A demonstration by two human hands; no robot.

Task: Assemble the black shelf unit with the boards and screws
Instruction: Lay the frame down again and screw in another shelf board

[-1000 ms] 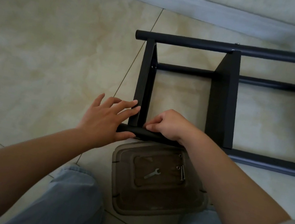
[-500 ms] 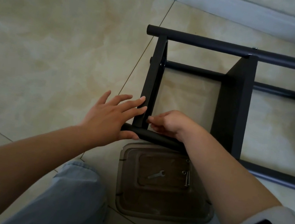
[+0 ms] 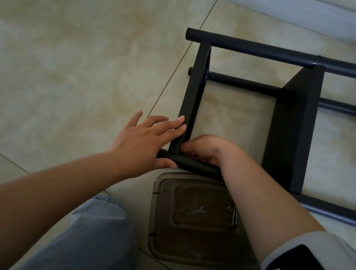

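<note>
The black shelf unit lies on its side on the tiled floor, its round tubes running left to right and its flat boards standing between them. The left hand is spread nearly flat, fingers straight against the outer face of the end board and thumb under the near tube, steadying that corner. The right hand is tucked inside the same corner with its fingers curled down at the joint; they seem to pinch something small there, though it is hidden from view. Just beside the near tube, between the knees, sits a clear plastic tray holding a small wrench and some screws.
</note>
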